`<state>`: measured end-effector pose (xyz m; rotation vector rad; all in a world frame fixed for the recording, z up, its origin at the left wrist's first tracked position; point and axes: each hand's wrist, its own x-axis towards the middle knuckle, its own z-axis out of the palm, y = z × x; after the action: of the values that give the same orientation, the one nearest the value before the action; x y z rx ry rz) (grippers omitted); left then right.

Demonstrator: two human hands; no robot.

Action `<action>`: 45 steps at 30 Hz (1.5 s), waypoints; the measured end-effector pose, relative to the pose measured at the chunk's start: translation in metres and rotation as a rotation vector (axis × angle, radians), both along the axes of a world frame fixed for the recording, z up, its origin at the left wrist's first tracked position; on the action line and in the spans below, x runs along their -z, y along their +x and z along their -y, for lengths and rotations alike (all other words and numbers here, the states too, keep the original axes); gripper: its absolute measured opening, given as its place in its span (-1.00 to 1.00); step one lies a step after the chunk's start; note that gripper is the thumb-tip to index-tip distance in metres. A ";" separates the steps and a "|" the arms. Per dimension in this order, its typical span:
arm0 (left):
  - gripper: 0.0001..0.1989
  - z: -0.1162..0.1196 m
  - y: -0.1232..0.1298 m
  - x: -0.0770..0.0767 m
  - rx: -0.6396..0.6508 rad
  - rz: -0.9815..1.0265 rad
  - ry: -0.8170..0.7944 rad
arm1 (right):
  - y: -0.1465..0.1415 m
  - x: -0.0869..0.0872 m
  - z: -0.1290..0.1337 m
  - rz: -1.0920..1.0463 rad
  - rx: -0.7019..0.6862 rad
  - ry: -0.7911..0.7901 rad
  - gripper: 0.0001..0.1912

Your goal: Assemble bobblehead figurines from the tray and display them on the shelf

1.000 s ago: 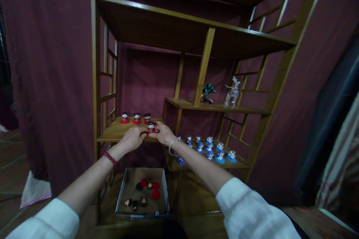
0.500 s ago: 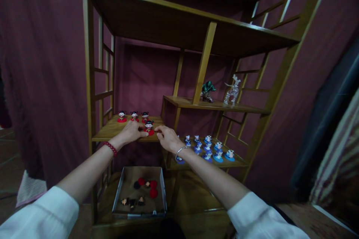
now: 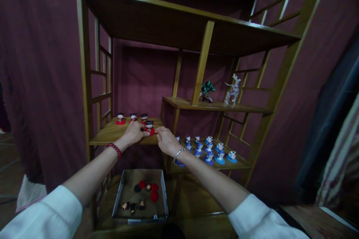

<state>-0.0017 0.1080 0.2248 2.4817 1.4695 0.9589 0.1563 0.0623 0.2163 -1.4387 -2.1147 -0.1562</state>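
A small black-haired figurine on a red base (image 3: 149, 127) stands upright near the front edge of the left shelf (image 3: 106, 136). My left hand (image 3: 132, 133) has its thumb and fingers closed at the left side of that base. On the other side, my right hand (image 3: 166, 139) has its thumb and index finger pressed together at the base's right edge. Behind them, three similar figurines (image 3: 120, 118) stand in a row on red bases, the two nearer my hand partly covered by it.
Below, an open box (image 3: 120, 194) holds red discs, a dark disc and several loose figurines. Blue and purple based figurines (image 3: 208, 152) fill the lower right shelf. A green ornament (image 3: 207, 90) and a clear deer ornament (image 3: 232, 89) stand above.
The view has shifted slightly. Both hands stay at the front figurine's base, and the figurine shows little or no movement on the shelf.
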 end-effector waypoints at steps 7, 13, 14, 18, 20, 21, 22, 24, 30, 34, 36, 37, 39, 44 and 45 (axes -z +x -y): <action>-0.75 -0.008 0.014 -0.005 -0.108 -0.096 0.009 | -0.010 -0.009 0.000 0.059 0.138 -0.129 -0.70; -0.72 -0.013 0.018 -0.005 -0.159 -0.157 0.009 | -0.015 -0.014 -0.007 0.058 0.211 -0.213 -0.64; -0.72 -0.014 0.019 -0.005 -0.169 -0.165 0.015 | -0.015 -0.015 -0.008 0.057 0.218 -0.216 -0.63; -0.69 -0.019 0.024 -0.004 -0.217 -0.197 0.040 | -0.016 -0.016 -0.011 0.041 0.245 -0.238 -0.63; -0.67 -0.020 0.026 -0.004 -0.235 -0.215 0.037 | -0.016 -0.016 -0.012 0.035 0.248 -0.240 -0.63; -0.66 -0.020 0.027 -0.005 -0.240 -0.224 0.033 | -0.016 -0.016 -0.012 0.035 0.249 -0.239 -0.63; -0.65 -0.021 0.028 -0.005 -0.243 -0.234 0.029 | -0.015 -0.016 -0.012 0.037 0.248 -0.236 -0.64; -0.63 -0.022 0.029 -0.005 -0.248 -0.252 0.031 | -0.014 -0.014 -0.012 0.050 0.233 -0.221 -0.66; -0.64 -0.025 0.030 -0.004 -0.237 -0.259 0.058 | -0.009 -0.002 -0.010 0.096 0.112 -0.093 -0.61; -0.69 -0.022 0.027 -0.005 -0.218 -0.236 0.034 | -0.007 0.003 -0.008 0.130 0.088 -0.038 -0.60; -0.72 -0.019 0.023 -0.005 -0.193 -0.200 0.002 | -0.007 0.004 -0.008 0.141 0.082 -0.011 -0.61; -0.73 -0.017 0.020 -0.005 -0.177 -0.179 -0.019 | -0.006 0.004 -0.007 0.141 0.076 0.003 -0.62; -0.75 -0.016 0.014 -0.005 -0.133 -0.143 -0.052 | -0.006 0.005 -0.007 0.138 0.054 0.025 -0.62; -0.67 -0.020 -0.002 0.002 -0.009 -0.104 -0.040 | -0.008 0.005 -0.005 0.132 0.007 0.035 -0.62; -0.66 -0.022 -0.004 0.004 0.022 -0.108 -0.037 | -0.008 0.004 -0.005 0.137 0.005 0.032 -0.62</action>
<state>-0.0054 0.1298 0.2212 2.5545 1.4724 0.7982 0.1480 0.0668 0.2122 -1.4510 -2.2074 -0.2970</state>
